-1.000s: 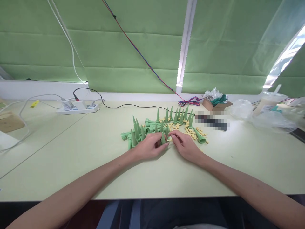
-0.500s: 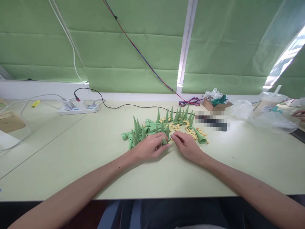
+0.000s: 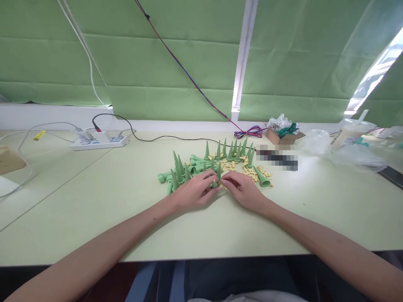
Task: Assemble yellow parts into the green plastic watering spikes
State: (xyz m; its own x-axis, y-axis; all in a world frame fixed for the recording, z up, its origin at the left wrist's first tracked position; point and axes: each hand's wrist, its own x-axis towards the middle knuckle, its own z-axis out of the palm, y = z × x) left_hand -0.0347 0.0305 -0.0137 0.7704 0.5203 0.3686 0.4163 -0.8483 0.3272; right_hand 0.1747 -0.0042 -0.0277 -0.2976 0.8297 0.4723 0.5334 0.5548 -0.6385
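My left hand [image 3: 200, 187] is closed around a green plastic cone [image 3: 214, 184]; its tip shows between thumb and fingers, and the rest is hidden. Close against it, my right hand [image 3: 244, 189] pinches a small yellow plastic piece [image 3: 224, 187], mostly covered by the fingertips. Several green cones [image 3: 178, 165] stand upright behind and left of my left hand. Green tubes with ribbed ends [image 3: 162, 178] lie among them. Small yellow pieces [image 3: 250, 172] are scattered behind my right hand, where one green cone [image 3: 262, 177] lies on its side.
A white power strip [image 3: 100, 141] sits at the back left, its black cable [image 3: 163, 136] running across the table. Toward the back right are a cardboard box [image 3: 285, 137], coiled red and blue wire [image 3: 250, 132], a plastic cup with a straw [image 3: 352, 132] and clear plastic bags [image 3: 316, 141].
My right fingertips have come nearer the cone in my left hand, and less of the yellow piece shows. The view has shifted slightly. Another person's hand at the right edge is gone from view.
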